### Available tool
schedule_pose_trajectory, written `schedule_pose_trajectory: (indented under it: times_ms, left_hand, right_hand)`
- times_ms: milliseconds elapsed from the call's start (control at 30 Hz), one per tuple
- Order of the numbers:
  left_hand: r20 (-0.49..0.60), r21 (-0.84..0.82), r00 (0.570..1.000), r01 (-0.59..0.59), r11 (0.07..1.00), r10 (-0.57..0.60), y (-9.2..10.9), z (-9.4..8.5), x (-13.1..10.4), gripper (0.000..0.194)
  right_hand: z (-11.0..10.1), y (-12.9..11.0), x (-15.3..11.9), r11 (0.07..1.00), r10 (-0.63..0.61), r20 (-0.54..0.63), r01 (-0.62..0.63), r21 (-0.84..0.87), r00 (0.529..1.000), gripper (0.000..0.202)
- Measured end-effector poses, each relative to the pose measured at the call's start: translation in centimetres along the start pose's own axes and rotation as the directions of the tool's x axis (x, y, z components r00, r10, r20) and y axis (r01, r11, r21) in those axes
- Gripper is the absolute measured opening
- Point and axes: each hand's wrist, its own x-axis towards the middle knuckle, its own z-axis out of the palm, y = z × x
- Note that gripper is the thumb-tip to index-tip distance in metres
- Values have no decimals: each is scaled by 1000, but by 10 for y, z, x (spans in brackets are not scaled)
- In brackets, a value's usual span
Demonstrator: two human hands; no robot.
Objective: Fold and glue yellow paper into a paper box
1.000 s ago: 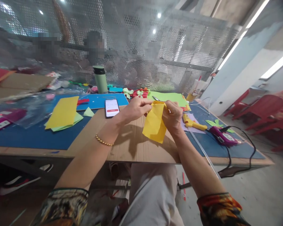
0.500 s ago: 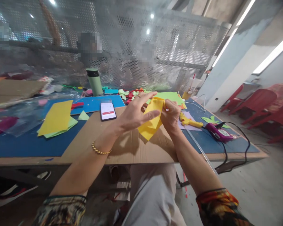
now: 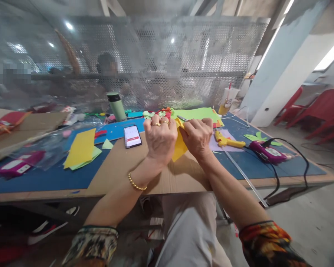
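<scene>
Over the cardboard, a folded yellow sheet point(image 3: 179, 146) hangs between my hands, its lower corner pointing down. My left hand point(image 3: 160, 137), with gold rings, has its fingers curled at the sheet's left edge. Wrapped round the upper right part of it, my right hand point(image 3: 196, 135) is close beside the left. The knuckles hide both sets of fingertips and most of the sheet's top. A small grey pointed thing point(image 3: 182, 118) shows just beyond the right hand; I cannot tell whether it is touched.
The cardboard point(image 3: 111, 174) covers the table's middle. A phone point(image 3: 133, 136), yellow and green sheets point(image 3: 80, 148) and a green bottle point(image 3: 117, 106) stand or lie leftward. To the right are a yellow glue gun point(image 3: 229, 141), a purple device point(image 3: 267, 151) with cables and a drink cup point(image 3: 228, 100).
My left hand has gone from spread fingers across the sheet to curled fingers at its edge. The sheet is now more hidden. The camera view has shifted a little left and up.
</scene>
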Motion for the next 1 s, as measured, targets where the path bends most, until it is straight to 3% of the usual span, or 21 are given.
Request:
schedule_pose_trajectory:
  times_ms: [133,267,400,667,867,1000]
  left_hand:
    - [-38,94,998,47,994,-43,-6,9,7,40]
    - [-180,124,983,0,992,22,-9,23,10,38]
    - [-207,173,975,-47,984,83,-7,31,11,37]
    - [-141,156,989,-26,987,48,3,31,11,27]
    - [-160,72,987,-14,997,25,-1,28,17,31]
    - [-93,134,994,-50,990,63,1,25,20,30]
  right_hand:
    - [7,-2,-2,992,-112,-181,102,-68,977,40]
    - [9,0,-2,981,-193,-343,177,-75,919,37]
    - [9,1,-2,987,-159,-353,149,-54,922,37]
    - [10,2,-3,997,-75,-322,72,-22,944,42]
    - [10,6,-1,992,-128,-339,119,-46,932,42]
    - [9,6,0,989,-150,-394,136,-65,907,39]
